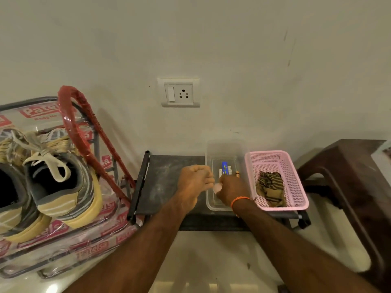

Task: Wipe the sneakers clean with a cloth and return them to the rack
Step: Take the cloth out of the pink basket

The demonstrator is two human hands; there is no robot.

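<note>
Both hands are working at the clear plastic tub (226, 149) sitting on the low dark rack (167, 178) against the wall. The left hand (193, 181) is hovering at the tub's left rim with its fingers curled inward; whether they are holding anything cannot be told. The right hand (231, 190) is reaching into the tub, its fingers appearing to be pinching a small pale object (217, 187), though what that object is cannot be made out. Small items, one of them a blue tube (224, 167), are lying in the tub bottom.

The striped cloth (269, 188) is lying crumpled in the pink basket (296, 176) just beside the tub, within easy reach of the right hand and presumably kept there for the wiping. It is not being touched.

The sneakers (53, 182) are sitting well apart to the left, heels toward the camera, on a plastic-wrapped stand (91, 244), not on the rack. In my judgement wiping is not yet under way; the hands are seemingly fetching supplies first.
</note>
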